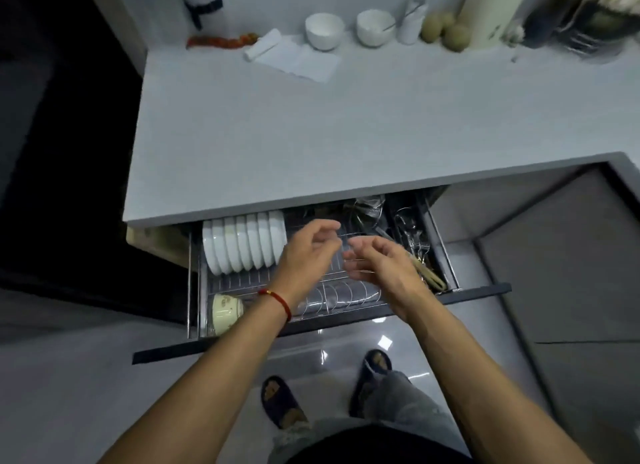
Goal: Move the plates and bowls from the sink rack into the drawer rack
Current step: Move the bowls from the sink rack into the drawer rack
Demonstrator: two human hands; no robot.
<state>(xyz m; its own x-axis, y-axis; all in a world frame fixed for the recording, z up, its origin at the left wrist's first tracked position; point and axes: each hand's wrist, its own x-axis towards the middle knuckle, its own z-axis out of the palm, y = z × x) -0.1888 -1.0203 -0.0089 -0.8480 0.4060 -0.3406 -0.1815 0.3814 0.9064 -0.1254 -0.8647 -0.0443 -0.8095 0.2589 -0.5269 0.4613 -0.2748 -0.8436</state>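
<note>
Both hands — left hand (306, 252), right hand (381, 266) — loosely curled, empty, hiding drawer rack (332, 290).

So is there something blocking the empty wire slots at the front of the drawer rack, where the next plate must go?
Only the person's own hands: the left hand and right hand hover, holding nothing, above the empty slots. The white bowls and patterned bowl sit to the left, clear of them.

We wear a thin red cord bracelet (277, 299) on our left wrist, faded grey jeans (391, 404), and dark open-toed slippers (280, 401).
</note>
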